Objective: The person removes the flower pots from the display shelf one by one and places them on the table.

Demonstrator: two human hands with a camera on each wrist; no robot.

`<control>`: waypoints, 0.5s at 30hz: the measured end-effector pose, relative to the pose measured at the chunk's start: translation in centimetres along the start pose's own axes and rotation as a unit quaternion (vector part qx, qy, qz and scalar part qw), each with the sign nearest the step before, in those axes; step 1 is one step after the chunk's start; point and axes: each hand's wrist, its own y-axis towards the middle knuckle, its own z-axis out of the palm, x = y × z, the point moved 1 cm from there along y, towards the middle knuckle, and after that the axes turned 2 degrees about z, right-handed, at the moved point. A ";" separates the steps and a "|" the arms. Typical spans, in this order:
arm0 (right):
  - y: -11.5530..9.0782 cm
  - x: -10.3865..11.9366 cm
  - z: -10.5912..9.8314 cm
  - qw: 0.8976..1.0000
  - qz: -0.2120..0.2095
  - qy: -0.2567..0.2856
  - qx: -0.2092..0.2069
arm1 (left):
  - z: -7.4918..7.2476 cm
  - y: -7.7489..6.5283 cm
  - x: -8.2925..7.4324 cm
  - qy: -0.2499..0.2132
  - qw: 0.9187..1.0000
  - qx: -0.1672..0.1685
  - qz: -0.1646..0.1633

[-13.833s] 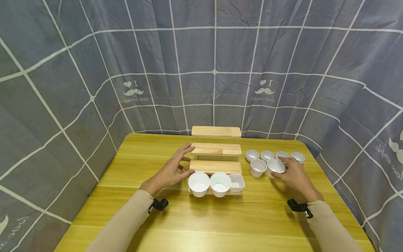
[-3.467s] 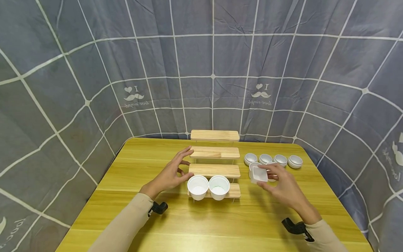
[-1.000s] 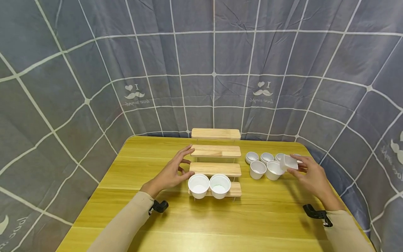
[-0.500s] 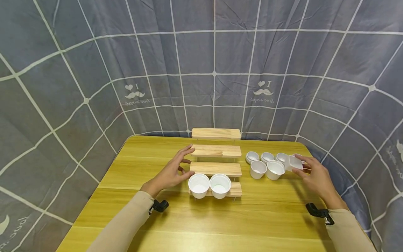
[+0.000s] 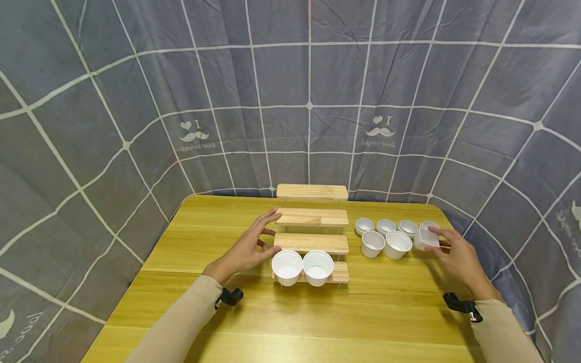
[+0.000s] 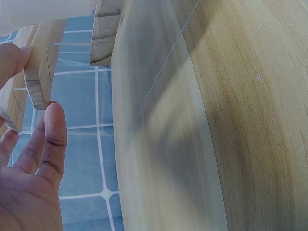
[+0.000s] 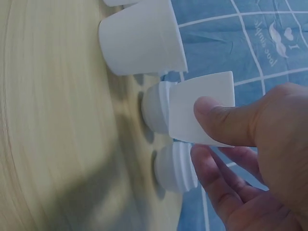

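Observation:
My right hand (image 5: 458, 254) pinches a white square cup (image 5: 425, 239) between thumb and fingers. The cup is upright, close over the table, just right of two white round cups (image 5: 398, 245) and in front of a row of small lidded-looking tubs (image 5: 386, 226). In the right wrist view the thumb lies flat on the cup's side wall (image 7: 183, 103). At the left end of a stepped wooden stand (image 5: 313, 243), my left hand (image 5: 242, 252) rests its thumb and fingertips against the plank ends, fingers spread. Two large white round cups (image 5: 287, 267) stand on the lowest step.
The upper wooden steps (image 5: 312, 192) rise toward the back of the table (image 5: 218, 217). A grey checked curtain (image 5: 286, 85) surrounds the far and side edges. Black wrist cameras (image 5: 458, 302) sit on both sleeves.
The square cup, once on the stand's lowest step, has come off it and travelled right in my right hand, then lowered slightly and levelled beside the round cups. My left hand stays put.

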 end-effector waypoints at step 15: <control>0.1 -1.6 1.2 0.999 -0.014 0.017 0.049 | 0.0 0.0 0.0 0.002 1.000 -0.001 0.002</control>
